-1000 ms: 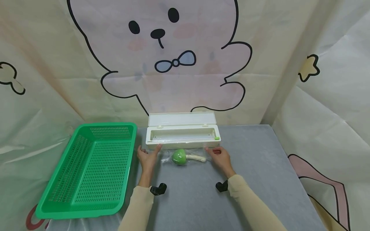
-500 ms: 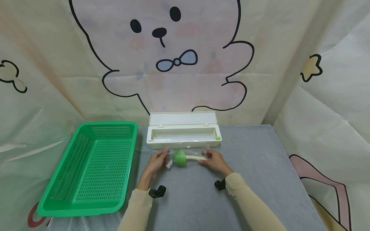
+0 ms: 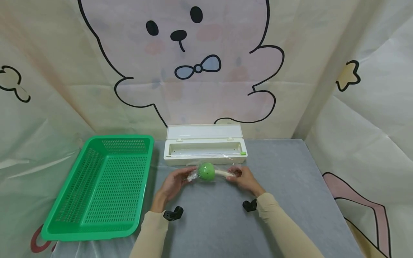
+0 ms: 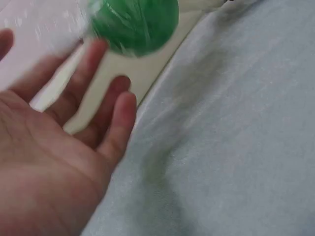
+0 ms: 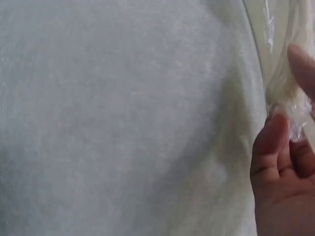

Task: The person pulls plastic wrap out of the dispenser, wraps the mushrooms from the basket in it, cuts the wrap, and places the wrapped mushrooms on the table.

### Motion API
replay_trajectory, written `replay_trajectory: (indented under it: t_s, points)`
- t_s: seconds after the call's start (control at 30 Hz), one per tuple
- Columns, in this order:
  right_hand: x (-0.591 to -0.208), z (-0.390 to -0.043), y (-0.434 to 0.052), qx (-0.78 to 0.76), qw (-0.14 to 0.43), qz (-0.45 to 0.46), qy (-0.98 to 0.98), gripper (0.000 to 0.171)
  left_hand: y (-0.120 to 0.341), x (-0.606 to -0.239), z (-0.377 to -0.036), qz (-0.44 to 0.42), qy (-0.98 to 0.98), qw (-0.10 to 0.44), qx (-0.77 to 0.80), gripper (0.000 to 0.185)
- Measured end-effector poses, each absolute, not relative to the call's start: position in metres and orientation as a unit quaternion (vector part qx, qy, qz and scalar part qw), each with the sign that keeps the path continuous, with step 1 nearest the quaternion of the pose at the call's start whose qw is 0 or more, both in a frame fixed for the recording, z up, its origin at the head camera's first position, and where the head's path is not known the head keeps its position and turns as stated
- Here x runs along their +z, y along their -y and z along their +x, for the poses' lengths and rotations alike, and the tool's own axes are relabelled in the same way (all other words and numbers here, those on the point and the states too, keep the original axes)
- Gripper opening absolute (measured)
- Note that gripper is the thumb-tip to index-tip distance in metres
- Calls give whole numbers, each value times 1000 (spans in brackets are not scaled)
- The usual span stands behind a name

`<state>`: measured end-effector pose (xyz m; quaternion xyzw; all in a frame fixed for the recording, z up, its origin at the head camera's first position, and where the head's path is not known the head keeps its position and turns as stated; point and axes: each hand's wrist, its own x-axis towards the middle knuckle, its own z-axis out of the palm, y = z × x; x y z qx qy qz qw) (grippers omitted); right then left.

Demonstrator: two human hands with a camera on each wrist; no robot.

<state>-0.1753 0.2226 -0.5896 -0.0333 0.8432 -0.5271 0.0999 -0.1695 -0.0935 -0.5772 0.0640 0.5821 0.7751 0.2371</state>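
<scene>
A green round-headed thing with a white handle [image 3: 206, 171], wrapped in clear cling film, lies sideways between the two hands, just in front of a white cling film dispenser [image 3: 206, 161]. My left hand [image 3: 174, 183] is at the film by the green end. In the left wrist view its fingers [image 4: 123, 118] are spread and loosely bent, with a fingertip overlapping the film below the green head [image 4: 135, 24]. At the handle end my right hand [image 3: 245, 180] pinches the bunched cling film [image 5: 297, 120] between thumb and fingers.
The dispenser's lid [image 3: 204, 132] stands raised against the back curtain, and a small green piece [image 3: 243, 153] sits at its right end. A green slotted basket [image 3: 137, 200] is on the left of the grey table [image 3: 213, 229].
Both hands have come in to the wrapped thing. The right hand has gathered the film at the handle end. The thing has shifted slightly right and nearer the dispenser.
</scene>
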Motion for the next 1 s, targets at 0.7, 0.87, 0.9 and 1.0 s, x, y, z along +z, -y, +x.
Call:
replay_trajectory:
  t_s: [0.7, 0.87, 0.9, 1.0]
  points:
    - [-542, -180, -220, -573, 169, -96, -796, 25, 84, -547, -172, 202, -564, 170, 782, 86]
    - [-537, -180, -219, -590, 178, -99, -782, 28, 85, -532, -172, 233, -560, 197, 770, 84]
    - [-537, -180, -220, -595, 179, -102, -777, 28, 85, -530, -172, 237, -562, 196, 768, 82]
    - [-535, -181, -223, -605, 176, -114, -768, 31, 87, -527, -172, 238, -567, 184, 767, 75]
